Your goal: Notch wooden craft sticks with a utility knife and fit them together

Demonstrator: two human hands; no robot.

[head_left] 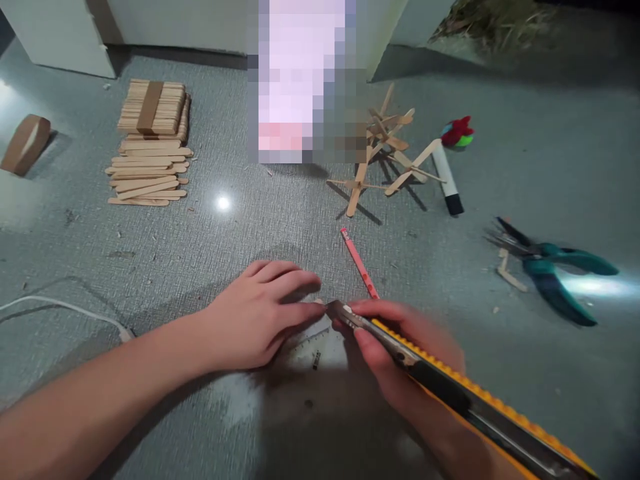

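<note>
My right hand (pixel 400 340) is closed around a yellow-and-black utility knife (pixel 440 383), which slants from the lower right toward the middle. The knife's tip points at the fingertips of my left hand (pixel 265 307). That hand lies low on the surface, fingers stretched forward, holding down a clear ruler (pixel 317 328) with dark markings. A small pale bit shows by the left fingertips; its kind is unclear. Just beyond my right hand lies a pink pencil (pixel 359 262), its lower end hidden behind the fingers.
Wooden craft sticks (pixel 150 170) lie loose below banded bundles (pixel 167 107). Joined sticks (pixel 387 143) stand beyond the pencil, near a white marker (pixel 447 177) and a red-and-green object (pixel 459 132). Green-handled pliers (pixel 555 267) lie right, a white cable (pixel 65 303) left. A pixelated patch hides the top middle.
</note>
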